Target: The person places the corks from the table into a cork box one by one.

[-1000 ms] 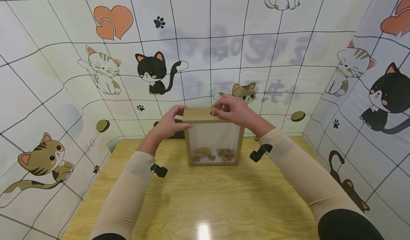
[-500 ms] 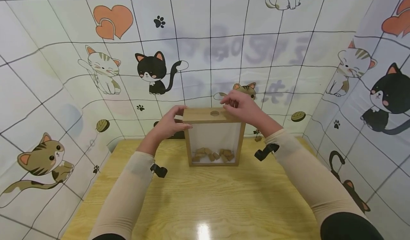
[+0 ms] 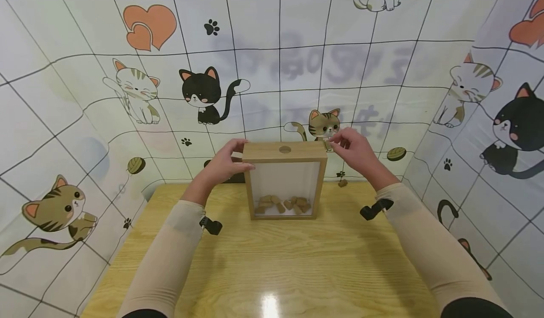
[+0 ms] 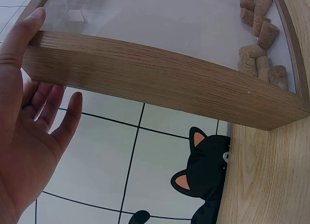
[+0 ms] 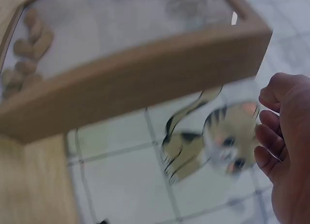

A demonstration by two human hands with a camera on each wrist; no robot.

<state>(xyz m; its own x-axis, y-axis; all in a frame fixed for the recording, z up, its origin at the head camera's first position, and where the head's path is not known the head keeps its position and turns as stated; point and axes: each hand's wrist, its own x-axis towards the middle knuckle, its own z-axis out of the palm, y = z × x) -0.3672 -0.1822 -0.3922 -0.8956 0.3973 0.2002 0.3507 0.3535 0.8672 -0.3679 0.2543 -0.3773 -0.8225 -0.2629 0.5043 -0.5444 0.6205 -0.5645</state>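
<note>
A shallow wooden box (image 3: 284, 156) with a clear front and a round hole (image 3: 285, 149) in its top stands upright on the table. Several corks (image 3: 297, 204) lie inside along its bottom, also seen in the left wrist view as corks (image 4: 261, 64). My left hand (image 3: 227, 160) grips the box's upper left corner, thumb in front and fingers behind. Just off the upper right corner, my right hand (image 3: 352, 149) hangs in the air with loosely curled fingers. Nothing shows in that hand (image 5: 290, 137) in the right wrist view.
The wooden table (image 3: 272, 256) reaches back to a white cloth wall (image 3: 263, 72) printed with cats and grid lines. A small brown cork-like piece (image 3: 343, 183) sits at the table's back edge, right of the box.
My right hand let a cork go through the top hole, then moved right, off the box. One more cork lies inside. My left hand has stayed on the corner.
</note>
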